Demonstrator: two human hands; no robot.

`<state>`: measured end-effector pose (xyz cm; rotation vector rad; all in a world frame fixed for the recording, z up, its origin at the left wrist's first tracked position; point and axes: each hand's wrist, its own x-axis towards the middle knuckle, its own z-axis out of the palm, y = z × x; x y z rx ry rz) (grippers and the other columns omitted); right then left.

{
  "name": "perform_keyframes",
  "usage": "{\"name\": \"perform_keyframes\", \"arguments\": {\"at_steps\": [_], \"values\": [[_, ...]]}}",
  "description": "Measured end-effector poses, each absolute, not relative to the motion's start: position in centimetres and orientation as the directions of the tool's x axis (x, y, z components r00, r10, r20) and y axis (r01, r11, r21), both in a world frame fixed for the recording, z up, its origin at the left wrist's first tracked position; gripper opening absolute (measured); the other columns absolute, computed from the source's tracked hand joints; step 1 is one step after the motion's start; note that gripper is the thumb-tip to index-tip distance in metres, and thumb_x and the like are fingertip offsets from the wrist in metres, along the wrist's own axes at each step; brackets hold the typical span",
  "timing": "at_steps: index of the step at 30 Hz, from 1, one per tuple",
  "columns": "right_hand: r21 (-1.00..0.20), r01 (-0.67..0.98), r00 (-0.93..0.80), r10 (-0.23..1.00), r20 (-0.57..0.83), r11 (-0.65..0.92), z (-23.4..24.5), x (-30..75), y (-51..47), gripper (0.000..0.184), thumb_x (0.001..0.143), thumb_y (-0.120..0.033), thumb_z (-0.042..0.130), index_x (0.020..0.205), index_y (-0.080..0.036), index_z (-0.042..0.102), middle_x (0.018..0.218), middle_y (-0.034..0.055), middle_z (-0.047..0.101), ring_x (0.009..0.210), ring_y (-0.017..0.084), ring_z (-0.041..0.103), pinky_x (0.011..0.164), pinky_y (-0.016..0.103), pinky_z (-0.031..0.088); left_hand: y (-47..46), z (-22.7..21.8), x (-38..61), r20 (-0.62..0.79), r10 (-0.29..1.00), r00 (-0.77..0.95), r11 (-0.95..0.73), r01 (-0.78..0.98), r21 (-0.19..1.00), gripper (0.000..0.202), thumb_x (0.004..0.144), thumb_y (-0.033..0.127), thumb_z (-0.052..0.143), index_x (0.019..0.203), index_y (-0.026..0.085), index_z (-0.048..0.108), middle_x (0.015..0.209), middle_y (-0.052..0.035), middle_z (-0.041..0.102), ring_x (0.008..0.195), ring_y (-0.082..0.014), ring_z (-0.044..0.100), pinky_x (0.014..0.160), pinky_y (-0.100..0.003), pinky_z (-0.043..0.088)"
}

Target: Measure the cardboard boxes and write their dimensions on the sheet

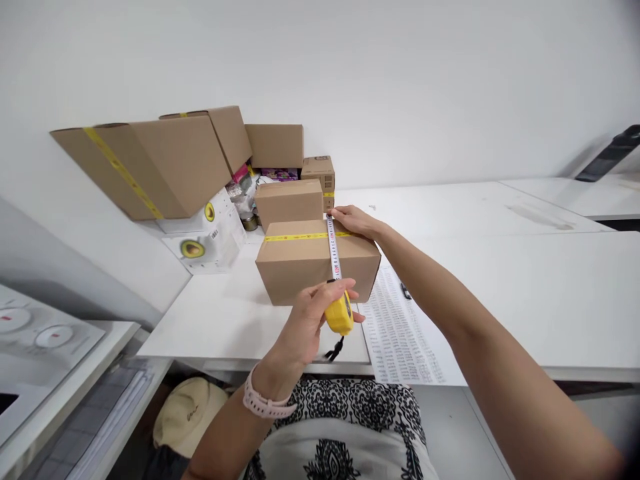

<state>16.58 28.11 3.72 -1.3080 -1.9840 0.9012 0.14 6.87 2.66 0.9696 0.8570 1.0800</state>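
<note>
A brown cardboard box sealed with yellow tape sits on the white table in front of me. My left hand is closed round a yellow tape measure at the box's near edge. Its white blade runs across the top of the box. My right hand pinches the blade's end down at the box's far edge.
More cardboard boxes are stacked against the wall at the back left, above a white avocado-printed package. A printed sheet and a pen lie right of the box. A beige cap lies below the table edge.
</note>
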Motion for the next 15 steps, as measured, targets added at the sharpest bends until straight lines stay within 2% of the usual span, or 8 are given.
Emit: {"name": "perform_keyframes", "arguments": {"at_steps": [5, 9, 15], "values": [[-0.782, 0.571, -0.317, 0.946, 0.073, 0.252, 3.8, 16.7, 27.4, 0.044, 0.096, -0.054, 0.047, 0.105, -0.02, 0.071, 0.11, 0.0095, 0.073, 0.093, 0.026, 0.064, 0.082, 0.035, 0.048, 5.8, 2.8, 0.0, -0.115, 0.957, 0.268, 0.2, -0.317, 0.927, 0.051, 0.074, 0.055, 0.075, 0.104, 0.014, 0.075, 0.096, -0.0088, 0.071, 0.071, -0.0228, 0.072, 0.065, -0.034, 0.055], [-0.818, 0.512, -0.316, 0.943, 0.104, 0.262, 4.5, 16.5, 25.8, 0.038, 0.094, -0.05, 0.047, 0.09, -0.019, 0.068, 0.095, 0.008, 0.073, 0.078, 0.023, 0.062, 0.07, 0.032, 0.047, 4.4, 2.6, 0.5, -0.134, 0.952, 0.276, 0.225, -0.329, 0.917, 0.053, 0.074, 0.055, 0.076, 0.109, 0.016, 0.074, 0.1, -0.0078, 0.068, 0.07, -0.0214, 0.072, 0.062, -0.032, 0.054], [-0.802, 0.531, -0.293, 0.947, 0.127, 0.272, 4.6, 16.2, 25.3, 0.034, 0.092, -0.047, 0.048, 0.079, -0.019, 0.063, 0.078, 0.0055, 0.068, 0.072, 0.021, 0.059, 0.068, 0.032, 0.044, 3.0, 1.0, 1.4, -0.161, 0.946, 0.281, 0.259, -0.354, 0.899, 0.059, 0.071, 0.05, 0.08, 0.12, 0.018, 0.07, 0.113, -0.0102, 0.063, 0.072, -0.0189, 0.07, 0.068, -0.036, 0.057]]}}
